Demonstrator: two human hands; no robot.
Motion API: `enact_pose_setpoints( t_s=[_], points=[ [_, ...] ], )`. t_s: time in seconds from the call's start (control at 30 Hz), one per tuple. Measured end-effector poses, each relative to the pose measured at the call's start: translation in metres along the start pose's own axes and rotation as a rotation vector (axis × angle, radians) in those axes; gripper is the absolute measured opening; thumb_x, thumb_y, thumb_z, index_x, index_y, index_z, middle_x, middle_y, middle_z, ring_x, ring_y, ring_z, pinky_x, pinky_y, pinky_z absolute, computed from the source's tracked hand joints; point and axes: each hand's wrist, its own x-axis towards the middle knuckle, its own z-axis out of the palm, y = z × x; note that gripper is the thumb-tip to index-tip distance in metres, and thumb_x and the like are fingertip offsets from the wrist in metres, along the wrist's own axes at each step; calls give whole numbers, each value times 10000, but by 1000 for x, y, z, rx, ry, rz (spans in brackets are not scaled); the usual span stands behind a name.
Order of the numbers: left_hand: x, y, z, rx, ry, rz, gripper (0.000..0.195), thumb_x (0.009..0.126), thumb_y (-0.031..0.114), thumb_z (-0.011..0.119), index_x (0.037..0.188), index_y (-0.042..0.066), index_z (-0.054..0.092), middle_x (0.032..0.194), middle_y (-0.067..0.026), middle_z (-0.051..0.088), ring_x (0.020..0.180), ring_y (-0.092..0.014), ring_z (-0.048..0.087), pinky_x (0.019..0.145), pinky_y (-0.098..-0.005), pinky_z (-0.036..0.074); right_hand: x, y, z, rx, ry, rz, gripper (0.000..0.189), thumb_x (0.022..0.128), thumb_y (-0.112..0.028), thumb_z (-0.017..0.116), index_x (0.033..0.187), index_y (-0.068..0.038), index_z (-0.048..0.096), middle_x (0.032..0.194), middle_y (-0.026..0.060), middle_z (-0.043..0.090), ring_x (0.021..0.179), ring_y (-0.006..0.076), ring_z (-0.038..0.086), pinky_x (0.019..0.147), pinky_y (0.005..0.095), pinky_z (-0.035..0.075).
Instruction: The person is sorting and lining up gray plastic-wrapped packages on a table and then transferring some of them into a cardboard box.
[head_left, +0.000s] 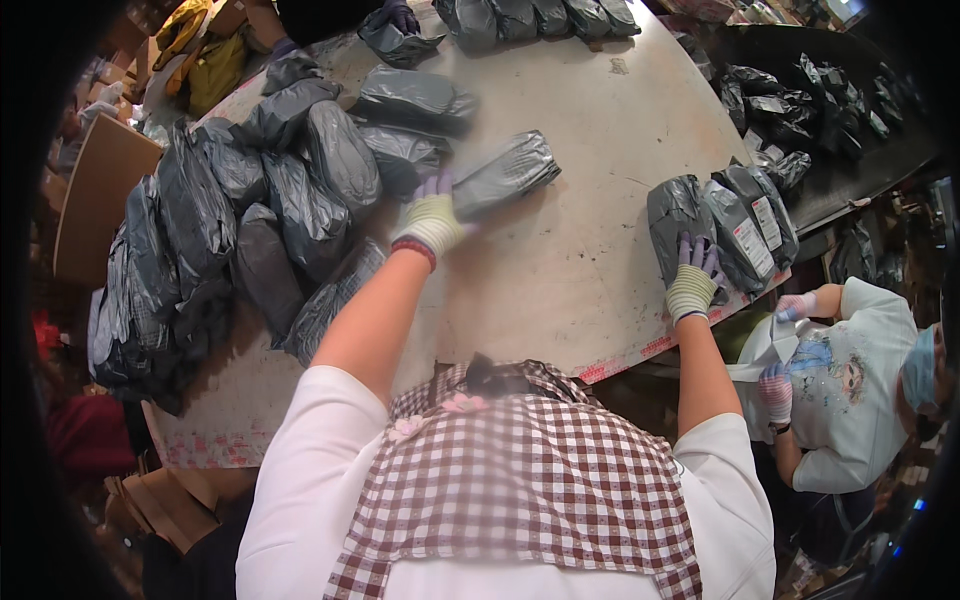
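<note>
My left hand (433, 214), in a striped glove with purple fingertips, reaches to a grey plastic-wrapped parcel (506, 174) lying aslant near the middle of the table; it blurs slightly, and whether it grips the parcel is unclear. To its left a large heap of similar grey parcels (281, 202) covers that side of the table. At the right edge my right hand (694, 276), gloved alike, lies on the near end of a grey parcel (675, 214). Beside that one, several parcels stand in a row, some with white printed labels (752, 247).
A pale worn table (555, 292) spans the front. At its far side lies a row of grey parcels (536, 19), and a co-worker's gloved hand (401, 16) touches another. A dark surface with parcels (817, 112) is at right. A masked co-worker (847, 375) holds white material there.
</note>
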Motion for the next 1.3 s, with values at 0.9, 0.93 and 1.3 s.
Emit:
enact_pose_setpoints(
  t_s=[0.9,0.93,1.3],
  points=[
    [-122,49,105,-1202,-498,-150,819,855,248,812,1443,-39,320,1334,-210,576,1194,-281,599,1003,-359,501,-68,-153,-143,982,-600,-369,627,768,-410,823,1166,50,673,1064,238,722,1005,306,708,896,389,547],
    [-121,42,116,-1177,-488,-154,821,850,258,818,1439,-34,328,1330,-210,578,1190,-282,600,999,-363,503,-71,-156,-153,979,-573,-377,618,763,-418,825,1143,48,684,1047,237,725,992,306,711,889,389,550],
    [-146,32,60,-754,-831,200,744,814,326,825,1372,-30,485,1243,-255,636,1162,-325,624,992,-414,506,-100,-173,-160,727,55,-871,363,782,-264,750,1117,-132,713,1488,162,459,1393,436,392,1116,685,280]
  ],
)
